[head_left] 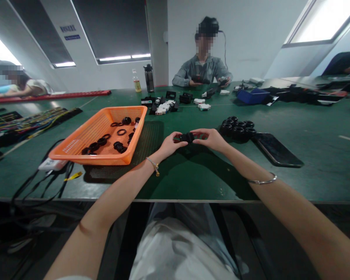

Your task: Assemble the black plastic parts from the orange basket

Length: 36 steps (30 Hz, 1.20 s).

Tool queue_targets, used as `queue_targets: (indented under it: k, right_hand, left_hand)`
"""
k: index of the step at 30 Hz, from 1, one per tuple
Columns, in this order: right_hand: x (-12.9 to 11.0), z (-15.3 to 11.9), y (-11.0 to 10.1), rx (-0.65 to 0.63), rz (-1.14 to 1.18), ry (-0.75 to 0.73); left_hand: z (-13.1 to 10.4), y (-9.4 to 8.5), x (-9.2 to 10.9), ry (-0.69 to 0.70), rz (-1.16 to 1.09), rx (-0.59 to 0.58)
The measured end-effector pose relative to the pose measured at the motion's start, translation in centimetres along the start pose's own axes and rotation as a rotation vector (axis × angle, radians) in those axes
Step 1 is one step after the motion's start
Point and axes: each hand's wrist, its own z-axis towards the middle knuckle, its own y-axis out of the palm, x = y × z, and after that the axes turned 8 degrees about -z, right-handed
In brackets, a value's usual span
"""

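Note:
Between my hands, just above the green table, is a black cable gland (187,137). The fingers and thumb of my left hand (171,144) close on its left end. My right hand (210,139) pinches its right end with thumb and fingertips. Left of my hands stands an orange plastic basket (89,159) with black rings and several black fittings lying inside. To the right of my right hand, a cluster of black cable glands (237,128) stands close together on the table. Fine details of the held piece are too small to make out.
A dark phone (278,149) lies beside the cluster. Cables and a white power strip (55,163) sit left of the basket. Farther back are black and white parts (165,107), a blue bin (253,96), two bottles (149,77) and a person (202,70) seated opposite.

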Motion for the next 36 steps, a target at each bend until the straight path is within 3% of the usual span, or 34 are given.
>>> queue_targets:
  k: [11, 36]
  right_hand:
    - [0.19, 0.06, 0.03, 0.037, -0.008, -0.054]
    - [0.21, 0.05, 0.2, 0.013, -0.056, -0.016]
  left_hand:
    - [0.22, 0.0, -0.26, 0.008, 0.012, -0.007]
    - [0.25, -0.16, -0.33, 0.024, 0.051, -0.005]
